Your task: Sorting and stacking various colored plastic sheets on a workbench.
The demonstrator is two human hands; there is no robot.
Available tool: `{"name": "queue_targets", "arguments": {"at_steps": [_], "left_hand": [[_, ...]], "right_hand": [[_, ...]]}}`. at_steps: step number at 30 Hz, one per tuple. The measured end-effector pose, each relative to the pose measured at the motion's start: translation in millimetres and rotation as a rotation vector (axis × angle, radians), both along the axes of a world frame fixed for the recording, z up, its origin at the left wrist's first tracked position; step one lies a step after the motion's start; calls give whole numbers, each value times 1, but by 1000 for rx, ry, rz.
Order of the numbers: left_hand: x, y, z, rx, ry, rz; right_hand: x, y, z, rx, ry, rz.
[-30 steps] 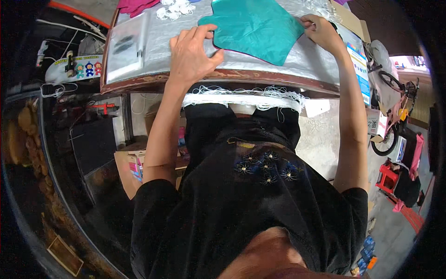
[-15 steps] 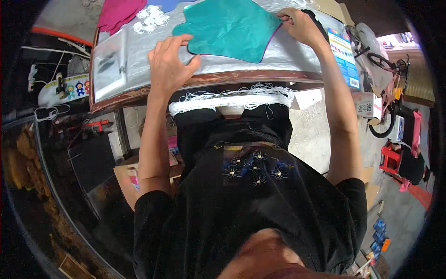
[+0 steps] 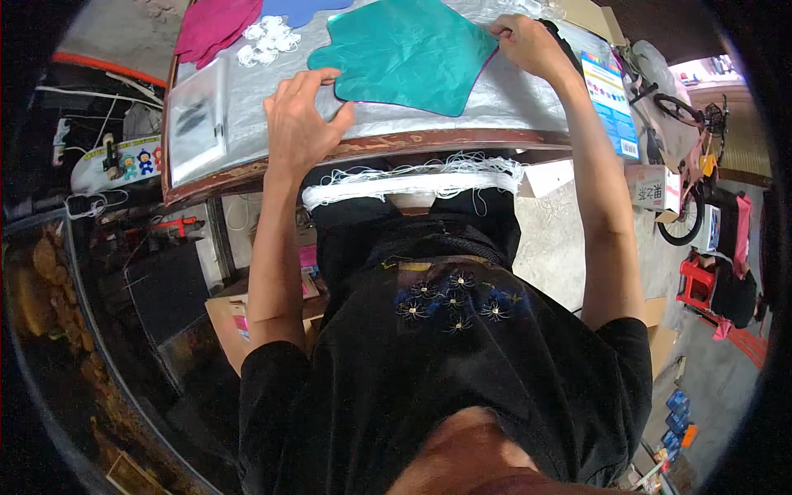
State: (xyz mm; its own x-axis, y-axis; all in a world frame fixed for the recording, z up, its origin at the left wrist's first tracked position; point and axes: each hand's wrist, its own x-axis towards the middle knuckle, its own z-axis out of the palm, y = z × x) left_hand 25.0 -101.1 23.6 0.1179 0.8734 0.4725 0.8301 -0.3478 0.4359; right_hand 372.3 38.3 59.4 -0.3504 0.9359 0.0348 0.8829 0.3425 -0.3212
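A flat, shiny teal foil piece [image 3: 404,58] with a wavy outline and a thin purple edge lies on the plastic-covered table [image 3: 247,111]. My left hand [image 3: 303,115] is at its lower left side, thumb and fingers apart, with the fingertips at the foil's left lobe. At the right corner of the foil, my right hand [image 3: 532,45] pinches the edge between thumb and fingers. A bundle of white string [image 3: 412,183] lies across my lap.
White string coils [image 3: 268,40], magenta pieces [image 3: 216,29] and a blue piece [image 3: 305,8] lie at the far left. A clear plastic packet [image 3: 196,124] is nearer. A printed blue-and-white package [image 3: 609,103] lies at the table's right; a pink bicycle [image 3: 689,124] stands beyond.
The foil piece's lower edge sits slightly lower in the picture, as does most of the table. Both hands keep nearly the same places, and the left fingers have drawn in a little.
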Motion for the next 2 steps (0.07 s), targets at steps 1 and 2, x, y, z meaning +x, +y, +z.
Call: {"name": "queue_targets", "arguments": {"at_steps": [1,2], "left_hand": [[0,0,0,-2,2,-1],[1,1,1,-2,4,-5]], "right_hand": [[-3,5,-2,48,22,-2],[-7,10,-5,96,43,-4]]}}
